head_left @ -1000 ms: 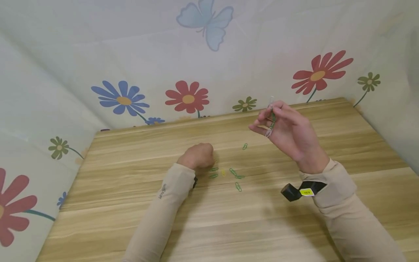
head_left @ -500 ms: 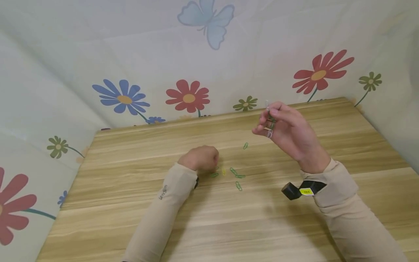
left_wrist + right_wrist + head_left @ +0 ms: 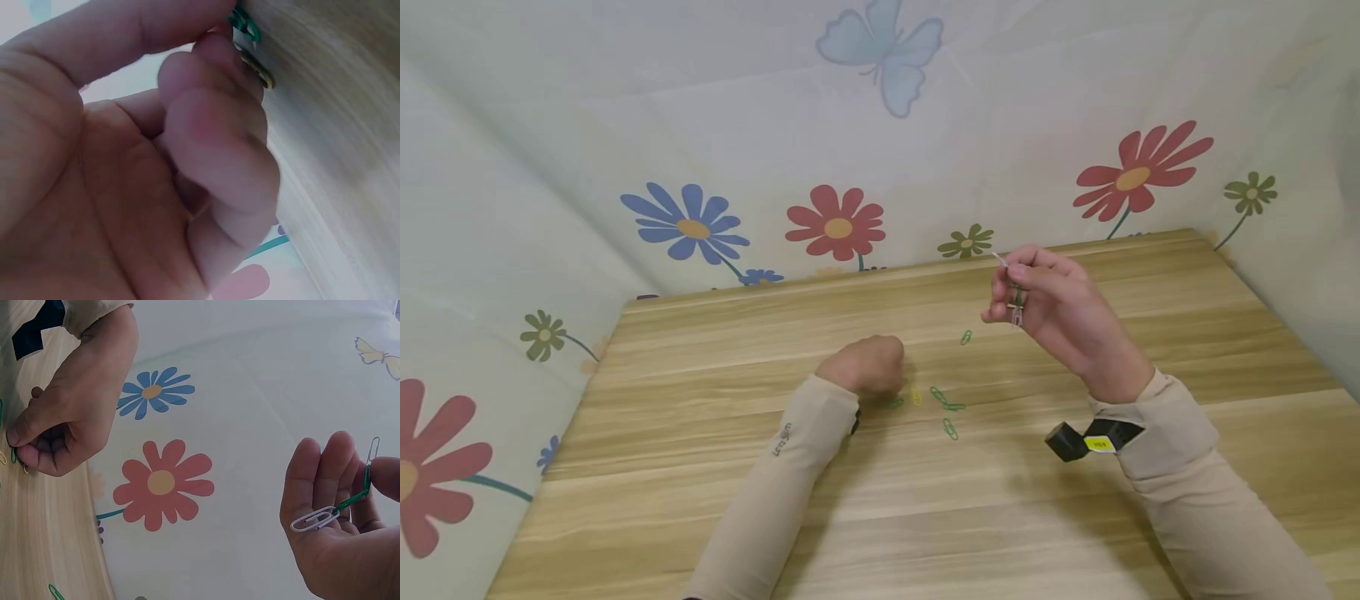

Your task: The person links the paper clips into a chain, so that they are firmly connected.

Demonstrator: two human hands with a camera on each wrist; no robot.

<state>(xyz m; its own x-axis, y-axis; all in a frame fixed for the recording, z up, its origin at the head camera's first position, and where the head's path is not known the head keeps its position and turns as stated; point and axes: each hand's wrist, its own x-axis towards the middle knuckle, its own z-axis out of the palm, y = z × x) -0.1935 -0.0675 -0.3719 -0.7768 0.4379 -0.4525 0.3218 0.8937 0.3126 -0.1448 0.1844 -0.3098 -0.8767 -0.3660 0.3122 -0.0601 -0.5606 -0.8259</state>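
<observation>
My right hand [image 3: 1067, 321] is raised above the table and pinches a short chain between thumb and forefinger. In the right wrist view, the chain has a white paperclip [image 3: 374, 450] at the top, green links [image 3: 352, 501] in the middle and a larger white paperclip [image 3: 314, 520] lying against the fingers. Low on the table, my left hand [image 3: 868, 365] has curled fingers, and its thumb and forefinger pinch a green paperclip [image 3: 14, 455]. A yellow paperclip [image 3: 917, 397] lies just right of that hand, and another green paperclip [image 3: 895, 403] is beside its fingers.
Several loose green paperclips lie between the hands on the wooden table [image 3: 700, 467], among them one [image 3: 951, 429] nearer me and one [image 3: 966, 337] farther back. A flower-printed white curtain [image 3: 737, 133] stands behind the table. Each wrist carries a black device.
My left hand has shifted slightly right, covering one green paperclip that was visible. My right hand has lowered a little, and the chain's top white paperclip has tipped over to the left.
</observation>
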